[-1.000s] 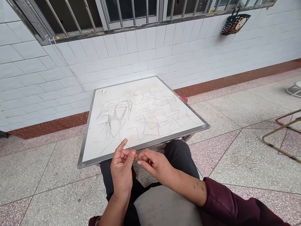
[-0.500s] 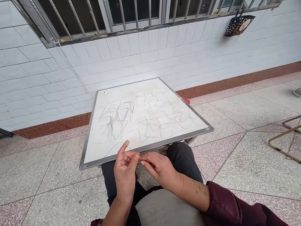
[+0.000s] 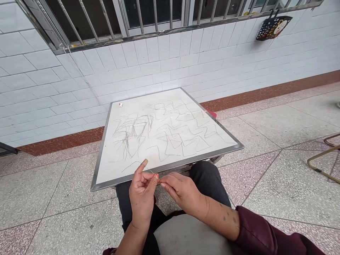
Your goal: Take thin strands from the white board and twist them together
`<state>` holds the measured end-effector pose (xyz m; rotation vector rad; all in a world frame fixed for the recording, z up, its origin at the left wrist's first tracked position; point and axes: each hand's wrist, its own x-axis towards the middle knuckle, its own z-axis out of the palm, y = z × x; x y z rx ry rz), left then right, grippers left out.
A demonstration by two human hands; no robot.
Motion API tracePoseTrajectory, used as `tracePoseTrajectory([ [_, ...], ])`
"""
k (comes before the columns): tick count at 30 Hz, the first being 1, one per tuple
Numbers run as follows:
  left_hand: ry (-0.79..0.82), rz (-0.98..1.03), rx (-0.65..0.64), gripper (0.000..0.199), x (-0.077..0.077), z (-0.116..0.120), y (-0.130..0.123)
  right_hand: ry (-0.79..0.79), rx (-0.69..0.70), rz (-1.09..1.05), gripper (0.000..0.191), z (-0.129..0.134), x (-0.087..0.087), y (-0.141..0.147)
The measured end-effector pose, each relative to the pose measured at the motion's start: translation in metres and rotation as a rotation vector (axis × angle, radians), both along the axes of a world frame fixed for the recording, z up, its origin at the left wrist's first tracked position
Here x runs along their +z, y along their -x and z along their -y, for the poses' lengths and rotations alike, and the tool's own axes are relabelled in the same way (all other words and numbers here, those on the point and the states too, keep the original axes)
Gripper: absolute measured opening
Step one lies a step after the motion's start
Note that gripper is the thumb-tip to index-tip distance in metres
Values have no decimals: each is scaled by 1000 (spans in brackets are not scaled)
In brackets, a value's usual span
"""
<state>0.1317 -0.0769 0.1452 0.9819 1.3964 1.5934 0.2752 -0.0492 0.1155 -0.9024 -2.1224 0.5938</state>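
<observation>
A thin dark wire [image 3: 129, 165] arches over the near edge of the white table and runs down behind a raised finger into my hands. My left hand [image 3: 141, 198] pinches it between thumb and fingers, while its index finger, tip wrapped in tan tape, points up. Close against it, my right hand [image 3: 183, 191] has its thumb and index finger closed on the wire's near end. The fingertips hide that end. Bent wires [image 3: 174, 143] lie in rows over the table's right part, and a tangled group [image 3: 132, 132] covers the left part.
The white table [image 3: 106, 175] has a grey metal rim and stands by a tiled wall. A small white-and-red object [image 3: 120, 105] sits at its far left corner. A patterned bag [image 3: 273, 27] hangs from the window bars. Metal chair legs [image 3: 318, 168] stand at right.
The view has shifted slightly. Both hands stay together on the wire, and its far free end has moved a little to the right over the table.
</observation>
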Motion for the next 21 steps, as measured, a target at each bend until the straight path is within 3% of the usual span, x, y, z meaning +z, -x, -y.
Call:
tracePoseTrajectory([
  [4,17,-115,-10,58,2,1,0,19,33,13,23,-1,-3,-1],
  [8,42,-189,-56,59,1,0,5,-79,75,57,23,-6,-4,-4],
  [16,108,-166,-229,62,-7,4,10,-321,393,252,25,-23,24,-25],
  [21,124,-129,-268,63,-11,3,8,-354,372,270,25,-32,26,-30],
])
